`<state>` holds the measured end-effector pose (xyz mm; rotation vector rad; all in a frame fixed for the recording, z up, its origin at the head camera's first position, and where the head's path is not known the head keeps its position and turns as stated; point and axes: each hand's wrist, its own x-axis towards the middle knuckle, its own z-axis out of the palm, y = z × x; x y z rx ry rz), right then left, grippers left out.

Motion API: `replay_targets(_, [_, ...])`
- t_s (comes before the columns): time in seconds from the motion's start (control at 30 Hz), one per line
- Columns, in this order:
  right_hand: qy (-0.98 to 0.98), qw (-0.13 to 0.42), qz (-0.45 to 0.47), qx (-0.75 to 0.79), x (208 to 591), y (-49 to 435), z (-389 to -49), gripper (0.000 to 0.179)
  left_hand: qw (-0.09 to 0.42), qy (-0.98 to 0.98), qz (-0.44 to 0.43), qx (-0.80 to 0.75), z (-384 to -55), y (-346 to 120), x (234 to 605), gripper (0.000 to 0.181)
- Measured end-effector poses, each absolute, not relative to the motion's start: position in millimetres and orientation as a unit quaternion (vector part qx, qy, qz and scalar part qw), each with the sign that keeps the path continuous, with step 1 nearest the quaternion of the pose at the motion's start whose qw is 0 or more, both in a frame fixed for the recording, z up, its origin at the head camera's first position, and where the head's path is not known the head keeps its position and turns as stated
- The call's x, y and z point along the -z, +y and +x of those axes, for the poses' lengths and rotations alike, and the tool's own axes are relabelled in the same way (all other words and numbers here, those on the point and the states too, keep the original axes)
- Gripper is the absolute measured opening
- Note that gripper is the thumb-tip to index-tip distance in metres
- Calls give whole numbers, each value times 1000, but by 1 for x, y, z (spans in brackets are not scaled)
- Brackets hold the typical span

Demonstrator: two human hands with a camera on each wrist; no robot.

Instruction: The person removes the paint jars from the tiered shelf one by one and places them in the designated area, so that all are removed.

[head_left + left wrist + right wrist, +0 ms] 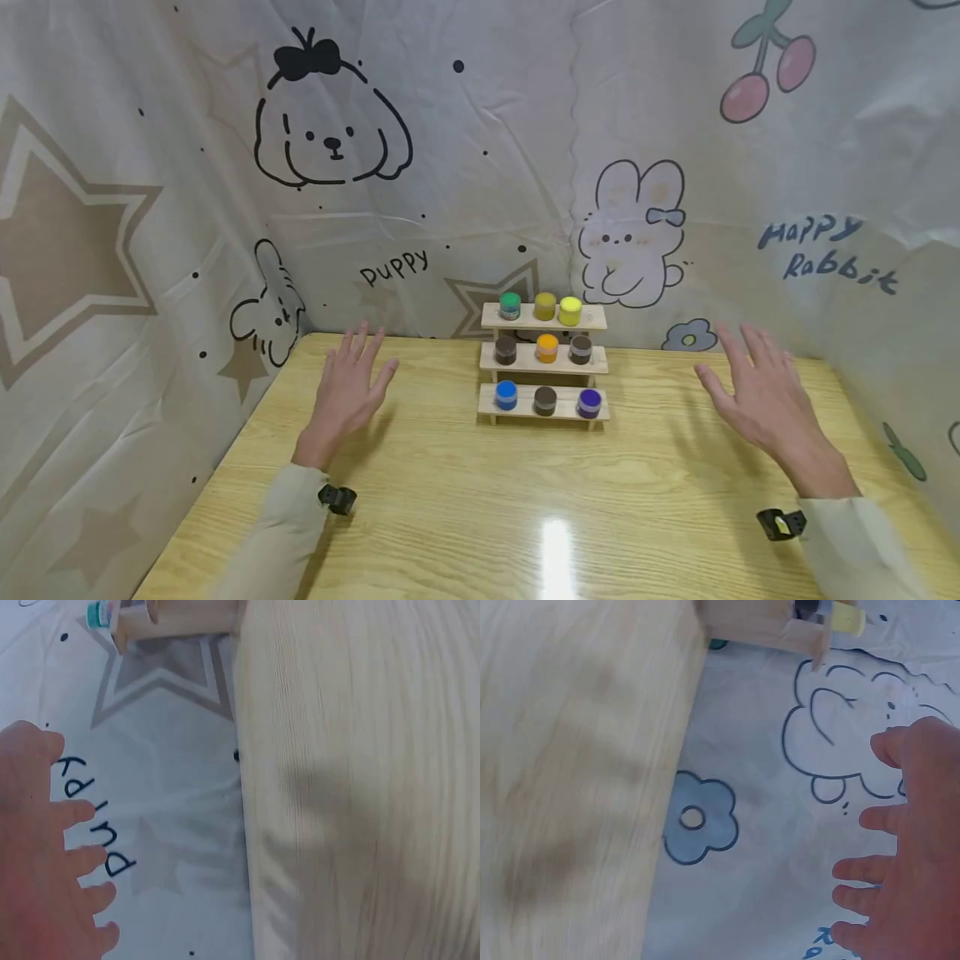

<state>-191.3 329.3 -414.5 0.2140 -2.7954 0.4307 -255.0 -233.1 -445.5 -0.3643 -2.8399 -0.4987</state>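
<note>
My left hand (348,387) hovers over the table on the left, fingers spread and holding nothing. Over the right side, my right hand (767,396) is likewise spread and holds nothing. Between them, at the back, stands a three-tier wooden rack (491,360) with small paint jars. The top tier carries a green jar (510,306), a dark yellow jar (544,307) and a bright yellow jar (570,311). An orange jar (547,348) sits between two dark jars in the middle. Below are a blue jar (506,395), a dark brown jar (545,401) and a purple jar (589,403).
The wooden table (435,492) ends against a printed curtain (480,192) at the back. More curtain hangs along the left and right sides. A bright light reflection lies near the table's front middle.
</note>
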Motion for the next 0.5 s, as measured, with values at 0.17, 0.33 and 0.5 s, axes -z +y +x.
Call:
replay_targets(0.17, [-966, 164, 85, -183, 410, 319, -191, 72, 117, -962, -133, 207, -249, -217, 449, 65])
replay_targets(0.33, [-957, 181, 89, -210, 408, 310, -190, 70, 136, -946, -138, 260, -243, -199, 451, 62])
replay_targets(0.5, [-948, 199, 85, -234, 405, 302, -190, 68, 142, -930, -148, 304, -237, -181, 453, 61])
